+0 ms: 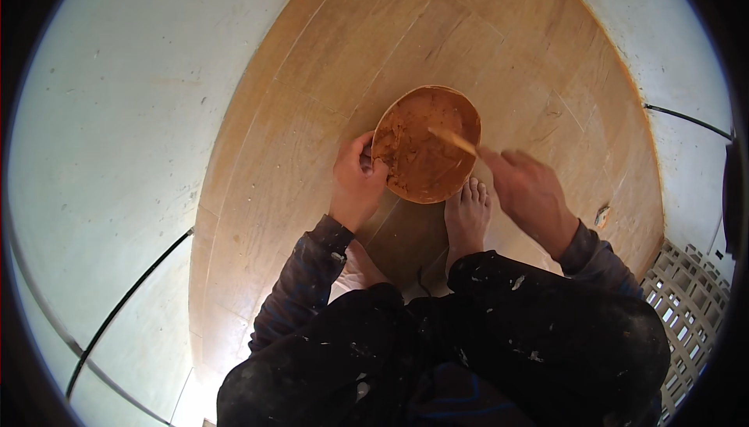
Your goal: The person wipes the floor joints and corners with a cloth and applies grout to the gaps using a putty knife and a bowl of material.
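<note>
A round bowl (470,111) stands on the floor close to my bare feet. Reddish-brown paste (409,158) covers its bottom and is smeared up its inner wall. My left hand (357,185) grips the bowl's left side, its thumb at the rim. In my right hand (532,193), slightly blurred, is a light wooden stick (452,140), held over the bowl's right rim. The stick slants down to the left, its tip at the paste; whether the tip lies under the surface I cannot tell.
Wood-look tiles make up the floor (343,60), between pale walls (156,76) on both sides. Black cables (129,306) come out of the walls. A grey plastic crate (686,302) stands at the lower right. A small scrap (601,216) lies near the right wall.
</note>
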### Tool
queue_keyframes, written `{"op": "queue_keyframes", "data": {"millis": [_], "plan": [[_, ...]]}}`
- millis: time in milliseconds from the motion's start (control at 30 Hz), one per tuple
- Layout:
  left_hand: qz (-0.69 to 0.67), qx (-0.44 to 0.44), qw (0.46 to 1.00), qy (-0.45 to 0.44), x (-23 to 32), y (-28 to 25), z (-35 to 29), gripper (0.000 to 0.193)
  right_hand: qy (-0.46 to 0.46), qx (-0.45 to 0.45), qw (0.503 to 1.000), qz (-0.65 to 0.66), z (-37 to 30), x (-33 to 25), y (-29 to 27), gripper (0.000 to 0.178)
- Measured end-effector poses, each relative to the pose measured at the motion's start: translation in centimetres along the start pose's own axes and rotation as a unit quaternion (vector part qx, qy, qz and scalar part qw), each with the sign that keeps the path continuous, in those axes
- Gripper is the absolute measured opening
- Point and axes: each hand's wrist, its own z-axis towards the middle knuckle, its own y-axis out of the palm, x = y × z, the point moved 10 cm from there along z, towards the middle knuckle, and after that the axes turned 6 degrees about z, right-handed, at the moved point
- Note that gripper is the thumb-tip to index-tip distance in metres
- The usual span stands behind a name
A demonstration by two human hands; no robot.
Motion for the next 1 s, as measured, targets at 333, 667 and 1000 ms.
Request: {"op": "queue_keyframes", "data": {"millis": [333, 667, 1000], "plan": [[-0.144, -0.057, 0.986, 0.055, 6.2, 0.7, -0.1, 0.046, 0.042, -0.034, 0.994, -0.096, 0.0, 0.6, 1.9, 0.042], [-0.200, -0.058, 0.976, 0.069, 6.9, 1.5, 0.1, 0.053, 0.073, -0.103, 0.992, 0.007, -1.6, 1.8, 1.4, 0.033], [-0.304, -0.057, 0.950, 0.039, 6.0, 4.1, 2.4, 0.047, 0.100, -0.112, 0.901, 0.407, -1.7, 4.6, 0.4, 0.030]]}}
